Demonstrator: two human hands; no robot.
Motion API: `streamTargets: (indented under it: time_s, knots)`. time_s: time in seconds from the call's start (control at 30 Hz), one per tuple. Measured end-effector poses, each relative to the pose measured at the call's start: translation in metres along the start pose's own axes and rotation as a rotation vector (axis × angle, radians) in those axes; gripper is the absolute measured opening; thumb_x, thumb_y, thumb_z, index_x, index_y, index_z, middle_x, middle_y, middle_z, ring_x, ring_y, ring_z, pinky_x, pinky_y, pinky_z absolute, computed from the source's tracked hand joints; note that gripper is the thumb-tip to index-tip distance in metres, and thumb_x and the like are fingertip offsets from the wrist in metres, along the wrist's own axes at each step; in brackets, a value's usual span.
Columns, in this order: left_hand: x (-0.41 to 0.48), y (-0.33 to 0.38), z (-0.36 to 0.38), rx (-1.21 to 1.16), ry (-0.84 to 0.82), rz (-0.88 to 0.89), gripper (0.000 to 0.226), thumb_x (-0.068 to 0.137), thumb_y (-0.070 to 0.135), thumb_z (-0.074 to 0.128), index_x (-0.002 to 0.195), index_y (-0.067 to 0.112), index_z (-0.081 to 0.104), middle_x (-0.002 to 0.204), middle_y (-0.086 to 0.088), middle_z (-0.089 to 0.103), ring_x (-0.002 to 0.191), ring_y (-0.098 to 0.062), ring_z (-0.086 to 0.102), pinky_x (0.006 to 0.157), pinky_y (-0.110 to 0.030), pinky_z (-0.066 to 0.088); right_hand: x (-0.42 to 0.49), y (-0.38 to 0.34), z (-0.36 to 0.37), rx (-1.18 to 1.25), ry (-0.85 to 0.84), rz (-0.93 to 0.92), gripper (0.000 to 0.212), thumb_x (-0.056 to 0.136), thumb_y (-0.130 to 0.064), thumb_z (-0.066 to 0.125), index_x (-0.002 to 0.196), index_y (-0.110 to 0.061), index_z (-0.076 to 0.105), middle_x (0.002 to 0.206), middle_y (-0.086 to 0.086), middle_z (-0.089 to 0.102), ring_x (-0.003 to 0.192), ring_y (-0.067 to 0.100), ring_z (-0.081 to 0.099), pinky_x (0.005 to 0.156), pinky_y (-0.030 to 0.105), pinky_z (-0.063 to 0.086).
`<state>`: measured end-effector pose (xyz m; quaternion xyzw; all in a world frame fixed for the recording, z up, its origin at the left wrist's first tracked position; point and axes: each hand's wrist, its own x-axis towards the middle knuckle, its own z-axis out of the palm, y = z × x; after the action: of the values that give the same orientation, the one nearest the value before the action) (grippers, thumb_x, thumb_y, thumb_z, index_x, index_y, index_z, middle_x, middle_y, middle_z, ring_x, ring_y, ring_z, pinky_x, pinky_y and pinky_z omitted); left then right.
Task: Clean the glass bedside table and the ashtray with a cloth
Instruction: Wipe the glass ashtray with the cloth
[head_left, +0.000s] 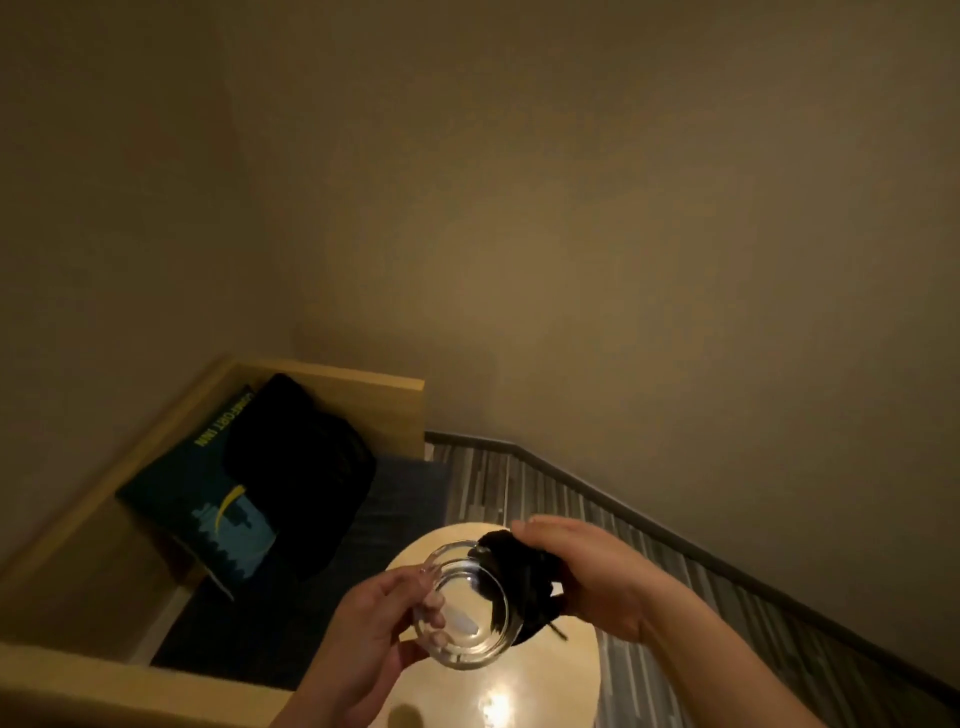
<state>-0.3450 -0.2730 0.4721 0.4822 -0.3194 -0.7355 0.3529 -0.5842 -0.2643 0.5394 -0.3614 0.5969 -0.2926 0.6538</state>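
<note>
A clear round glass ashtray is held up above the round bedside table, whose glossy top reflects a lamp. My left hand grips the ashtray by its left rim, fingers inside and thumb outside. My right hand is closed on a bunched dark cloth, which presses against the ashtray's right rim. Part of the cloth hangs below my right hand.
A wooden-framed sofa with a dark blue seat stands to the left, holding a black cushion and a printed teal cushion. Striped flooring runs along the wall on the right.
</note>
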Motion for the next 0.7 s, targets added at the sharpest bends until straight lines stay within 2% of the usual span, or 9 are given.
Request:
streamTargets:
  time_s: [0.07,0.17,0.2,0.33,0.43,0.5,0.57,0.63,0.7]
  knots:
    - [-0.003,0.011,0.005,0.013,0.006,0.000,0.027,0.095,0.015,0.065,0.108,-0.007,0.073,0.084,-0.023,0.064,0.071,-0.031,0.060,0.063,-0.042,0.055,-0.005,-0.004,0.001,-0.032,-0.019,-0.036,0.030,0.098,-0.043,0.062,0.108,-0.016,0.071,0.117,0.013,0.072,0.114,0.030,0.067,0.099,0.047,0.057]
    - [-0.005,0.023,0.012,0.029,0.000,-0.004,0.024,0.097,0.011,0.064,0.106,-0.008,0.074,0.081,-0.025,0.063,0.067,-0.032,0.059,0.056,-0.039,0.052,-0.007,-0.005,0.004,-0.122,-0.005,-0.110,0.009,0.100,-0.033,0.061,0.102,-0.024,0.060,0.121,0.018,0.066,0.114,0.035,0.066,0.097,0.049,0.058]
    - [-0.005,0.026,0.015,0.031,-0.002,0.001,0.023,0.097,0.009,0.063,0.106,-0.009,0.074,0.080,-0.025,0.063,0.066,-0.033,0.059,0.055,-0.038,0.052,-0.006,-0.004,0.006,-0.126,-0.003,-0.122,0.010,0.099,-0.030,0.062,0.105,-0.025,0.056,0.123,0.018,0.063,0.114,0.036,0.065,0.095,0.047,0.059]
    - [-0.001,0.031,0.029,0.053,0.005,0.025,0.024,0.098,0.004,0.060,0.105,-0.017,0.069,0.076,-0.028,0.061,0.058,-0.033,0.058,0.051,-0.033,0.049,0.000,-0.010,0.010,-0.045,-0.013,-0.068,0.039,0.098,-0.027,0.064,0.129,-0.032,0.041,0.125,0.013,0.052,0.114,0.032,0.063,0.098,0.045,0.058]
    - [0.004,0.034,0.038,0.063,0.048,0.050,0.024,0.099,-0.001,0.054,0.105,-0.023,0.062,0.069,-0.026,0.059,0.051,-0.029,0.057,0.049,-0.030,0.045,0.004,-0.015,0.013,-0.103,0.006,-0.060,0.034,0.098,-0.031,0.062,0.130,-0.031,0.052,0.125,0.013,0.056,0.116,0.031,0.061,0.101,0.042,0.056]
    - [0.006,0.036,0.044,0.112,0.076,0.073,0.021,0.101,0.002,0.052,0.101,-0.018,0.061,0.064,-0.021,0.062,0.046,-0.028,0.060,0.044,-0.028,0.044,0.008,-0.015,0.015,-0.160,0.071,-0.101,0.030,0.096,-0.032,0.065,0.124,-0.022,0.060,0.124,0.017,0.062,0.117,0.032,0.063,0.102,0.047,0.055]
    - [0.009,0.037,0.049,0.213,0.098,0.116,0.022,0.103,0.011,0.054,0.100,-0.009,0.063,0.067,-0.015,0.068,0.048,-0.023,0.065,0.045,-0.028,0.045,0.012,-0.013,0.018,-0.216,0.095,-0.136,0.029,0.094,-0.035,0.066,0.120,-0.023,0.061,0.121,0.013,0.065,0.114,0.029,0.066,0.100,0.048,0.056]
    - [0.014,0.038,0.051,0.348,0.102,0.146,0.025,0.105,0.020,0.054,0.098,0.003,0.071,0.081,-0.015,0.073,0.057,-0.015,0.071,0.052,-0.027,0.051,0.014,-0.012,0.020,-0.285,0.111,-0.174,0.027,0.092,-0.041,0.065,0.116,-0.029,0.060,0.116,0.008,0.066,0.109,0.024,0.067,0.097,0.046,0.058]
    - [0.015,0.039,0.052,0.409,0.124,0.163,0.031,0.108,0.025,0.050,0.096,0.010,0.075,0.082,-0.011,0.076,0.071,-0.015,0.075,0.060,-0.027,0.054,0.016,-0.011,0.020,-0.292,0.138,-0.212,0.023,0.093,-0.043,0.063,0.113,-0.032,0.060,0.112,0.004,0.066,0.106,0.022,0.068,0.094,0.043,0.060]
